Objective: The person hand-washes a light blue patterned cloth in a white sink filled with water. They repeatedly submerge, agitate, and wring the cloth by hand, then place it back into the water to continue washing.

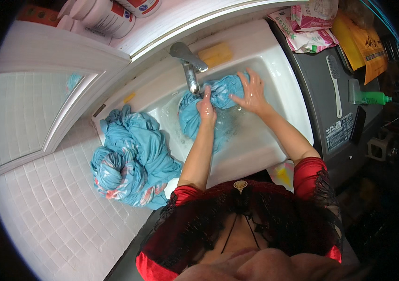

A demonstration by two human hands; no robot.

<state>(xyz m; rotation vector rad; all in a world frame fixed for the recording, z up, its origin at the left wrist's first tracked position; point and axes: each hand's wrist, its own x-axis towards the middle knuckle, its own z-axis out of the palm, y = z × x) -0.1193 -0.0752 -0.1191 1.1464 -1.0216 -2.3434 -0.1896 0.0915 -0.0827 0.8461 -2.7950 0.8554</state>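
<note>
A wet blue cloth with a pale pattern [190,117] lies partly in the water of a white sink [248,154], below a metal faucet [190,75]. Around the cloth's middle, near the spout, my left hand [207,107] is closed, thumb up. My right hand [252,92] rests at the cloth's right end with its fingers spread; whether it grips the fabric, I cannot tell. A bunched pile of blue cloth with pink and white patterning [132,158] sits on the sink's left ledge.
Behind the faucet lies a yellow bar [215,55], with a small yellow piece [129,97] on the rim at left. A dark appliance top [313,87] at right holds a white-handled brush [336,86], a green bottle [373,98] and packets [304,31]. An open mirrored cabinet door [41,112] juts out at left.
</note>
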